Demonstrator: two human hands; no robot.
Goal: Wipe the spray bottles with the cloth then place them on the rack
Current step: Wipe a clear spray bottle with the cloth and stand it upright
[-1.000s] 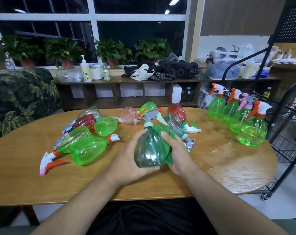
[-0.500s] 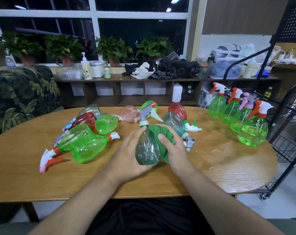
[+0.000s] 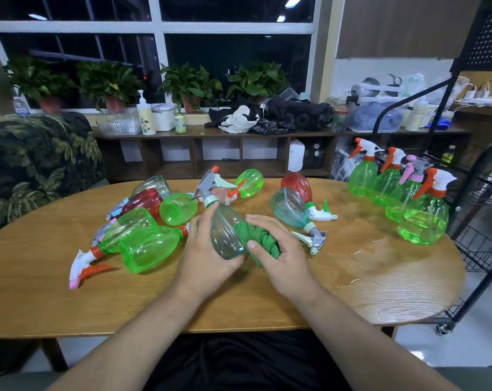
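Over mid-tabletop (image 3: 41, 292), left hand (image 3: 202, 258): fingers (image 3: 204, 224) curled round the pale teal spray bottle (image 3: 225, 235), nozzle tilted away. Right hand (image 3: 284, 258) clenches the bunched green cloth (image 3: 256, 238) against its side. My judgement: turn the bottle under the cloth, cover base and neck, grip firmly; plastic looks slick. Rack (image 3: 481, 235) stands right.

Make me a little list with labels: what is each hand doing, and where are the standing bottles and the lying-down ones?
Left hand: holds a teal bottle, tilted
Right hand: grips the cloth against that bottle
Standing bottles: four green ones on the right side of the table
Lying bottles: a pile on the left, more behind the hands
Rack: right of the table
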